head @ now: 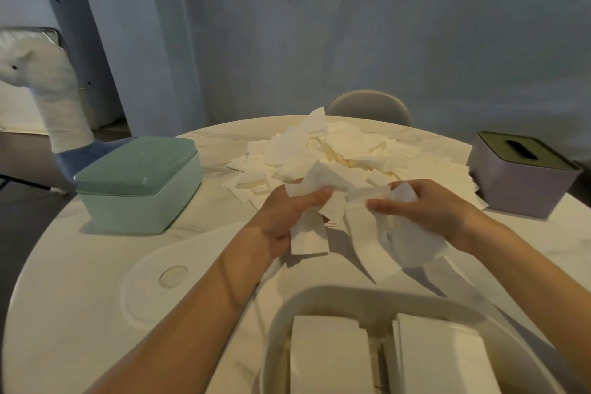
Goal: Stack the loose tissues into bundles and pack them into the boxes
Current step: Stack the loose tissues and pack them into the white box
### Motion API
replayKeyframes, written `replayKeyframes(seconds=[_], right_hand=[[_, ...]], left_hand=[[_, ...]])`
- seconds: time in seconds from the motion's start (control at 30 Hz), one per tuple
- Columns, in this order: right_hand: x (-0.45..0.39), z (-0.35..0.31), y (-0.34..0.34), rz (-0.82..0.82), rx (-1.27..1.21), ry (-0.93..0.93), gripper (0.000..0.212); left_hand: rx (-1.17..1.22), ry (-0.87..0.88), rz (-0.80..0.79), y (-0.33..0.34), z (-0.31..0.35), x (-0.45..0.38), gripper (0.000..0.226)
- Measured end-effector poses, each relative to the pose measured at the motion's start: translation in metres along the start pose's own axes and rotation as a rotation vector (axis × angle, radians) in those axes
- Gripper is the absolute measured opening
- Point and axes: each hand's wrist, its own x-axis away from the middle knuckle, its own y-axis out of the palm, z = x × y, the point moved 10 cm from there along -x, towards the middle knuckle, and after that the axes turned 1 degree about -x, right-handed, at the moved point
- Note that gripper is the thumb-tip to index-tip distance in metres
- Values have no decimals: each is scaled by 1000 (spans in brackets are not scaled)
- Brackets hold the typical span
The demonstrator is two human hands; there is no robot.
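Observation:
A heap of loose white tissues lies on the far half of the round white table. My left hand grips a few tissues that hang down from its fingers. My right hand holds several more tissues just in front of the heap. Directly below me stands an open white box with two neat tissue stacks inside. A shut green box stands at the left. A lilac box with a slotted lid stands at the right.
A white lid with a round button lies flat on the table left of my arms. A grey chair back rises behind the table. A plush animal stands off the table at the far left.

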Motion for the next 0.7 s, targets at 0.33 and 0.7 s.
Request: replayKeyframes(seconds=[0.33,0.7], right_hand=[[11,-11,40,-315,-630,4,49],[12,-32,6,-234,-529,-219,62]], left_hand=[[218,8,129,-6,-4,-4,37],[31,-88,178,-23,-6,-7,21]])
